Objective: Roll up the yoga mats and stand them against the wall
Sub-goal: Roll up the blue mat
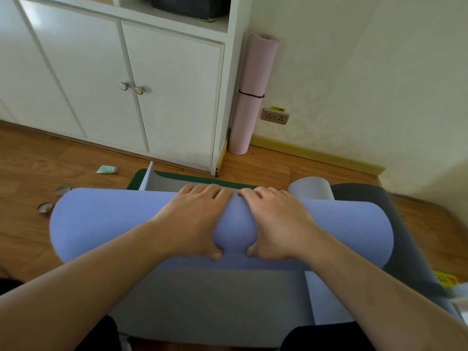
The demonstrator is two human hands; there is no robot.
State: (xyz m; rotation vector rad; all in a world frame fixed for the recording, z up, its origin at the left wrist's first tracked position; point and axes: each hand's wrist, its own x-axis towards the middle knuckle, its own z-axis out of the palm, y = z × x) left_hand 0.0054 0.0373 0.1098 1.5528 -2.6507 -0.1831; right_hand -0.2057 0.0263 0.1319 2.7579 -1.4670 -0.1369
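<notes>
A thick lavender yoga mat roll (101, 224) lies crosswise on the floor in front of me. My left hand (195, 219) and my right hand (276, 224) lie side by side on its middle, fingers spread over the top and thumbs pressed into the near side. Grey mat surface (207, 300) stretches flat between the roll and my knees. A pink rolled mat (250, 97), tied with a black band, stands upright in the corner between cabinet and wall. A green mat (177, 179) shows just beyond the roll.
A white cabinet (114, 84) fills the back left. A dark grey roll (395, 224) lies at right. Two small round lids (45, 208) and a crumpled wrapper (107, 169) sit on the wooden floor at left. A wall socket (275, 116) is near the pink mat.
</notes>
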